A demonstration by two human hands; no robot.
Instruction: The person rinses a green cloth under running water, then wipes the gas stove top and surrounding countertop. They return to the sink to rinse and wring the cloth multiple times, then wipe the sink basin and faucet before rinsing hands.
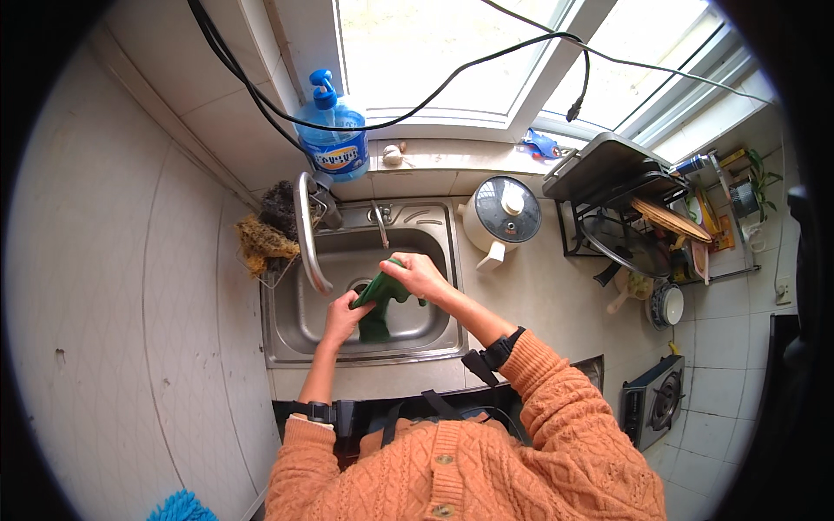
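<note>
A dark green cloth [376, 319] is stretched between my two hands over the stainless steel sink [306, 352]. My left hand [344, 318] grips its lower left edge, and my right hand [417, 277] pinches its upper edge. Part of the cloth hangs down toward the basin floor. Just behind my right hand is the tip of a slim metal spout [381, 228]. A larger curved metal faucet [306, 234] arches over the basin's left side. The drain [358, 285] is partly hidden by the cloth and my hands.
Left of the sink, scouring pads [264, 244] sit in a wire rack. A blue pump bottle [335, 143] stands behind it. An electric pot [502, 211] with a glass lid is on the counter at right, before a dish rack [573, 241]. Black cables [443, 91] hang across the window.
</note>
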